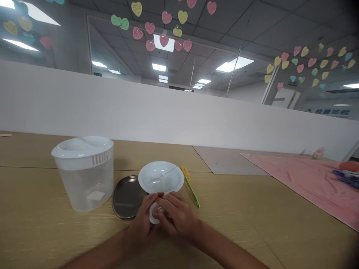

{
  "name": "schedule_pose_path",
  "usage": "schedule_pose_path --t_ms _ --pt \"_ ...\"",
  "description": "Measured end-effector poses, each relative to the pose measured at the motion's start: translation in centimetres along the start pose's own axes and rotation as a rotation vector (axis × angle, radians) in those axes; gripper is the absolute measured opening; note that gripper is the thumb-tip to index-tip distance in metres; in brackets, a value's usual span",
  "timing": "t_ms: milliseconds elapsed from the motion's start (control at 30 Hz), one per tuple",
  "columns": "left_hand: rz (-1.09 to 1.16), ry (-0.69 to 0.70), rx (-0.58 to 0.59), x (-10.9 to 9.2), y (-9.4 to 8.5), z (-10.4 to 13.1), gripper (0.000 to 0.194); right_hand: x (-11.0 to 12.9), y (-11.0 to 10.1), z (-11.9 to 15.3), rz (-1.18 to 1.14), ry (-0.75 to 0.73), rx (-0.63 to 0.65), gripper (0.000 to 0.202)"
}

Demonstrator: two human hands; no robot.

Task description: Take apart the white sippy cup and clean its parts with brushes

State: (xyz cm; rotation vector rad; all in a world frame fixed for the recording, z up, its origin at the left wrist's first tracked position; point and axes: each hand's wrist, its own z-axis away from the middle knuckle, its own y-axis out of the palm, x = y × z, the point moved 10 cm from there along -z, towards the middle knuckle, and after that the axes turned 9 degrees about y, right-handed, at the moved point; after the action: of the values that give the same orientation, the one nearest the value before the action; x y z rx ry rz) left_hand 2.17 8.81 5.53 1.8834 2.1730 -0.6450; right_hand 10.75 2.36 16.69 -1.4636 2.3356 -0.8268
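Observation:
Both hands meet around a small white round piece (154, 213) with a clear part, low in the middle of the head view. My left hand (143, 216) is closed around its left side. My right hand (177, 213) has its fingers curled over the top and right side. Just beyond the hands is a white bowl (146, 175) with clear items (158, 182) inside. A dark metal tray (126, 198) lies left of the bowl, partly behind my left hand. To the bowl's right is a green stick with a yellow head (192, 190).
A lidded translucent bucket (84, 179) stands on the left of the wooden table (232, 201). A pink cloth (303, 179) covers the right side, with a red and blue object (349, 173) on it. A low white wall (168, 119) runs behind the table.

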Motion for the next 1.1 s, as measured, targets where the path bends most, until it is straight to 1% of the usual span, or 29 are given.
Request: schedule_pose_path --t_ms 167,367,500,633,667,700,800,867,933,1033,1100 --pt "-0.052 0.003 0.028 -0.2 0.3 -0.3 0.047 -1.6 0.8 0.3 -0.041 0.108 0.05 0.018" --pt "-0.079 -0.061 0.033 -0.1 0.2 -0.4 0.05 -2.5 1.1 0.4 -0.096 0.188 0.083 0.023" --pt "-0.069 -0.066 0.037 -0.8 0.2 -0.9 0.047 -3.0 1.3 0.4 -0.112 0.215 0.085 0.026" --pt "-0.083 -0.056 0.081 -1.6 0.5 -1.4 0.048 -3.6 1.6 0.5 -0.158 0.27 0.114 0.027" --pt "-0.084 -0.046 0.096 -1.7 0.6 -1.5 0.049 -3.9 1.6 0.4 -0.181 0.301 0.126 0.029" --pt "-0.083 -0.022 0.113 -1.9 0.8 -1.5 0.049 -4.4 1.5 0.4 -0.216 0.362 0.128 0.031" --pt "-0.073 0.092 0.176 -2.7 1.4 -1.5 0.046 -7.5 1.3 1.1 -0.385 0.667 0.077 0.037" --pt "-0.071 0.107 0.212 -2.7 1.7 -1.5 0.044 -9.1 1.2 1.7 -0.5 0.806 0.02 0.04" --pt "-0.06 0.067 0.201 -2.5 1.6 -1.8 0.044 -9.9 1.5 1.8 -0.614 0.847 -0.01 0.04" --pt "-0.03 0.02 0.148 -2.6 1.0 -2.5 0.04 -10.9 2.1 1.8 -0.781 0.895 -0.041 0.039" --pt "-0.034 -0.014 0.122 -2.6 0.6 -2.9 0.037 -11.5 2.2 1.9 -0.834 0.932 -0.069 0.039"
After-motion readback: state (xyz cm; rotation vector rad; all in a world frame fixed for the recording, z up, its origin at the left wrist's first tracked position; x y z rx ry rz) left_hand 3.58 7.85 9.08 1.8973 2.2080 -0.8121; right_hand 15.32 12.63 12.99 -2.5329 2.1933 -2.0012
